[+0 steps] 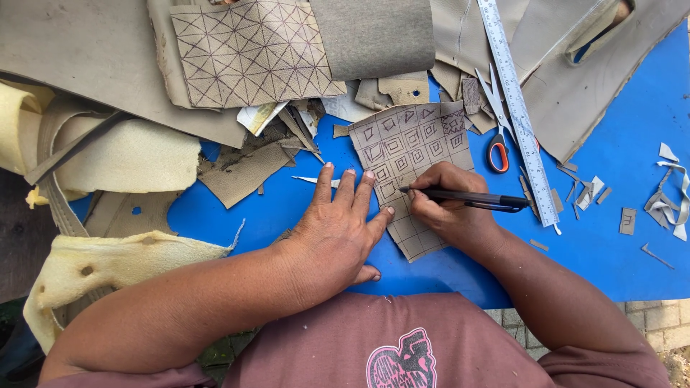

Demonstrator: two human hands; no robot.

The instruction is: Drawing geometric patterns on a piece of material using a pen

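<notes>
Sunlit blue tabletop (618,165) over paved brick ground (658,323), dark floor at left.

— Any packages, labels, signs or screens near the blue table top (618,165)?

— None to be seen. No box, bag or wrapper lies on it, nothing bears a sticker or tag, and no sign or display stands beside it or beyond its edges.

— Nothing at all around it, then?

— Nothing of that kind anywhere on or about the blue table top.
</notes>
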